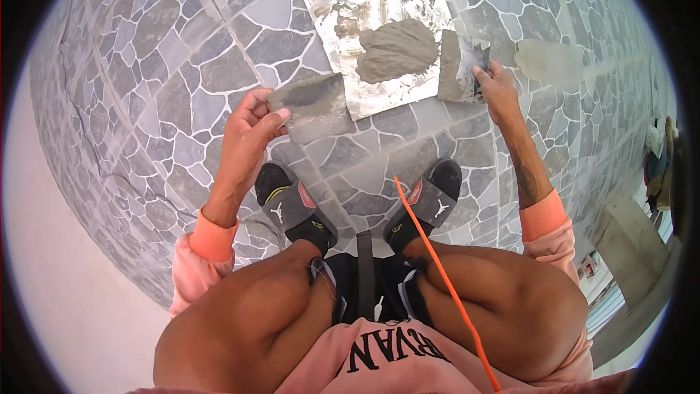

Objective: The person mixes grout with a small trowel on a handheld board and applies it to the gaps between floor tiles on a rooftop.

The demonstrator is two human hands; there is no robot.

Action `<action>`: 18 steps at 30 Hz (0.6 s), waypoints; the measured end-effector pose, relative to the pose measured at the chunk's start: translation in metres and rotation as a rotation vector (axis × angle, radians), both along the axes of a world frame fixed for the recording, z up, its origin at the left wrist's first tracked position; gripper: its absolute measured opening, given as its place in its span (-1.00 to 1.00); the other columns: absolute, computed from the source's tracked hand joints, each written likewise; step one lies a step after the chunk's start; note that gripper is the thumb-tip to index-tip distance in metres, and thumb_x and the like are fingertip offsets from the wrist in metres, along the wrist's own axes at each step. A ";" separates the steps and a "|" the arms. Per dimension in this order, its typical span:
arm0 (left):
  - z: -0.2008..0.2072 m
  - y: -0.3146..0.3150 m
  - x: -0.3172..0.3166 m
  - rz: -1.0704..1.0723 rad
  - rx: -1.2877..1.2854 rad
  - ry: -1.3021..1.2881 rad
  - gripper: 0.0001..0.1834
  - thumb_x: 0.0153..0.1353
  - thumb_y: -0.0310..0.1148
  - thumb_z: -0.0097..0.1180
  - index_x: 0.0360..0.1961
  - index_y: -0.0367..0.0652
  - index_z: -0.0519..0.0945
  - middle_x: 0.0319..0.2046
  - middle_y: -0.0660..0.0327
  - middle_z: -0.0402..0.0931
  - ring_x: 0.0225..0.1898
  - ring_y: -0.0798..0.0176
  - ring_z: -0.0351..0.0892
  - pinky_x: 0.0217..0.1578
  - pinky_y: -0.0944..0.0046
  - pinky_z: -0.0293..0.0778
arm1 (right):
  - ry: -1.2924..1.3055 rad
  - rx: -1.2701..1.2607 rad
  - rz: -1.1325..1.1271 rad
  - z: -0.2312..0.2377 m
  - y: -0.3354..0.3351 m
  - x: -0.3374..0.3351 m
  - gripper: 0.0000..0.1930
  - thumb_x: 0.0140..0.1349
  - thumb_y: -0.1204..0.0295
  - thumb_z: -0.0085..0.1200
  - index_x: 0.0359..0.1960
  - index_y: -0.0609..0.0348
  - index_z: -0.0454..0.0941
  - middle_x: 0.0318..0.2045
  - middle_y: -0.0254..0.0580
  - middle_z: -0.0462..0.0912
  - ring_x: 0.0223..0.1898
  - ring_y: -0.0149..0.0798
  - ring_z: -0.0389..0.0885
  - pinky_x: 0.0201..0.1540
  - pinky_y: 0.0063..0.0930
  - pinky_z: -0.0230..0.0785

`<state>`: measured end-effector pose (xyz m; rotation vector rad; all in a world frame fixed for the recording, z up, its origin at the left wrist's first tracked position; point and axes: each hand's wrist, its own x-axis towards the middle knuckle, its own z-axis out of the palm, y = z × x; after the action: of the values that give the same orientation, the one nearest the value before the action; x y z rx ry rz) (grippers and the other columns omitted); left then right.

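On the tiled floor ahead of my feet lies a white board (386, 98), smeared all over and carrying a mound of wet grey mortar (399, 51). My left hand (251, 128) pinches a thin rectangular grey plate (315, 106) by its outer edge; dark mortar marks its face. It reaches the board's near left corner. At the board's right side, my right hand (496, 87) grips a second thin plate (461, 66), its inner half coated with mortar and its outer part dark and worn. My thumb lies on top of this plate.
Grey stone-patterned tiles (277, 33) with pale joints cover the floor. A whitish smear (550, 63) lies at the right. An orange cord (445, 270) hangs between my knees. My sandalled feet (295, 204) are close behind the board. Assorted items (660, 168) stand at the far right.
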<state>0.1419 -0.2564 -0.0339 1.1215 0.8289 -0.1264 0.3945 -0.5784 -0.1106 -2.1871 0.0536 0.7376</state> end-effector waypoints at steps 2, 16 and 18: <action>0.001 -0.003 0.007 -0.014 -0.016 -0.020 -0.73 0.22 -0.46 0.08 -0.04 -0.17 0.41 -0.19 0.28 0.56 -0.16 0.44 0.50 -0.12 0.33 0.40 | -0.051 0.048 0.016 -0.027 -0.001 0.008 -0.75 0.24 0.39 0.07 -0.17 0.36 0.53 -0.48 -0.31 0.56 -0.49 -0.48 0.37 -0.43 -0.48 0.27; 0.008 -0.002 0.008 0.009 -0.018 -0.023 -0.74 0.23 -0.46 0.07 -0.06 -0.18 0.41 -0.19 0.28 0.56 -0.17 0.44 0.50 -0.13 0.35 0.39 | -0.293 -0.062 0.408 0.086 0.092 -0.010 -0.72 0.19 0.31 0.07 -0.29 0.36 0.49 -0.49 -0.05 0.61 -0.44 -0.20 0.62 -0.34 -0.26 0.39; 0.006 -0.001 0.006 0.014 -0.017 -0.032 -0.74 0.23 -0.47 0.07 -0.06 -0.19 0.41 -0.19 0.28 0.56 -0.17 0.43 0.50 -0.13 0.34 0.40 | -0.178 -0.020 0.283 0.093 0.083 -0.012 -0.73 0.19 0.34 0.08 -0.28 0.37 0.49 -0.45 -0.08 0.62 -0.43 -0.23 0.62 -0.35 -0.29 0.40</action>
<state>0.1483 -0.2571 -0.0281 1.0990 0.8055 -0.1035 0.3828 -0.4955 -0.0178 -2.2970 -0.3467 0.6937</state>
